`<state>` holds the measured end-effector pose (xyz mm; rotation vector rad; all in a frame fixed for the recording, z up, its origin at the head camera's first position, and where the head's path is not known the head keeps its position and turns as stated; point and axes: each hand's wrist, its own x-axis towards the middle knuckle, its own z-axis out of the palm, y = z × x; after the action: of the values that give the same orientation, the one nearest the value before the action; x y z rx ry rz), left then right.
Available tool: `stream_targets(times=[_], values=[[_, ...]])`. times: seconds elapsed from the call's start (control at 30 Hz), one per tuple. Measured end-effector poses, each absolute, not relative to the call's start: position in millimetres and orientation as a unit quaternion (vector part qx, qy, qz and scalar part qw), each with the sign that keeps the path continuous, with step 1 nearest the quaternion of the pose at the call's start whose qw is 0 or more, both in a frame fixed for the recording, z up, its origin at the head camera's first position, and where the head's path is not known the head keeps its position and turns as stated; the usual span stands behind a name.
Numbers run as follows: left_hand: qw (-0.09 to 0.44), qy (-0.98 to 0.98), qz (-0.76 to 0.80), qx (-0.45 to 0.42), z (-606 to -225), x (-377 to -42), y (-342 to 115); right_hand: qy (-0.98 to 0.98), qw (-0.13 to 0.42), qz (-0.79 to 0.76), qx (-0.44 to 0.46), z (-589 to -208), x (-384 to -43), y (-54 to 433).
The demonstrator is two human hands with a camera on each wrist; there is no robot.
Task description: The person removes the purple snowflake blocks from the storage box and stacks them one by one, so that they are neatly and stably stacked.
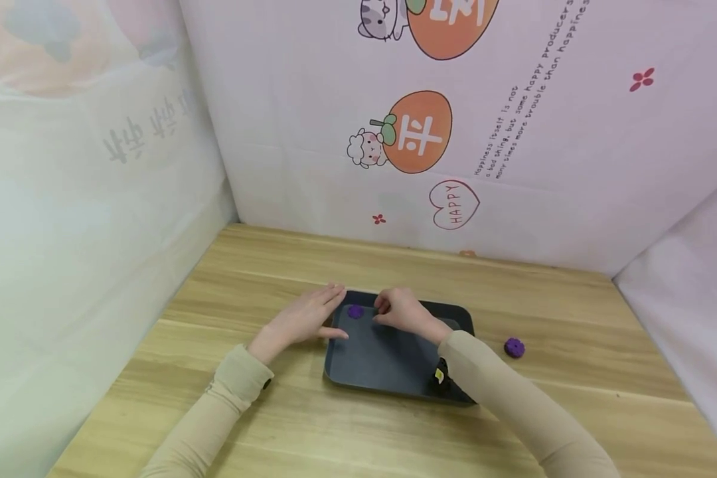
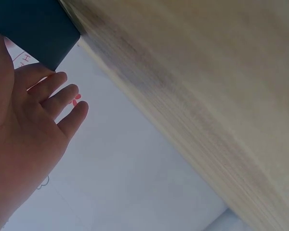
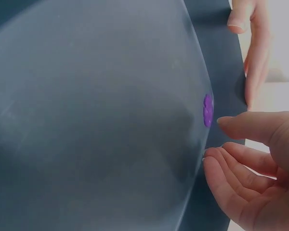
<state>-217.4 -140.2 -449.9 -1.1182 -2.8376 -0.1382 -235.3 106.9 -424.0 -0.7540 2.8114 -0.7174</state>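
Note:
A dark, shallow rectangular tray (image 1: 382,372) lies on the wooden table. Inside it, near the back left corner, is a small purple flower-shaped piece (image 1: 355,311), also seen in the right wrist view (image 3: 208,110). My left hand (image 1: 311,315) is at the tray's left side, fingers extended and thumb spread over the rim; it holds nothing. Over the tray, just right of the purple piece, hovers my right hand (image 1: 403,311). In the right wrist view a gap separates its thumb from its loosely bent fingers, with nothing gripped. Part of the tray is hidden under the right forearm.
Another purple flower-shaped piece (image 1: 514,347) lies on the table (image 1: 263,425) to the right of the tray. Behind the table hangs a white printed cloth (image 1: 311,186), and similar cloth closes off the left and right sides.

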Motion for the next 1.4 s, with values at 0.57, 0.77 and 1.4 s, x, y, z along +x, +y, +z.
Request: stream_targets(times=[0.57, 0.77, 1.4], values=[[0.051, -0.927, -0.056, -0.368, -451.2, -215.6, -139.8, 0.947, 0.073, -0.207, -0.236, -435.0, -235.6, 77.1], [0.054, -0.927, -0.057, -0.366, -451.8, -216.5, -139.9, 0.948, 0.057, -0.190, -0.247, -434.7, -236.8, 70.9], [0.047, -0.927, -0.065, -0.366, -446.7, -214.1, -139.2, 0.946, 0.051, -0.153, -0.281, -437.8, -237.2, 63.5]])
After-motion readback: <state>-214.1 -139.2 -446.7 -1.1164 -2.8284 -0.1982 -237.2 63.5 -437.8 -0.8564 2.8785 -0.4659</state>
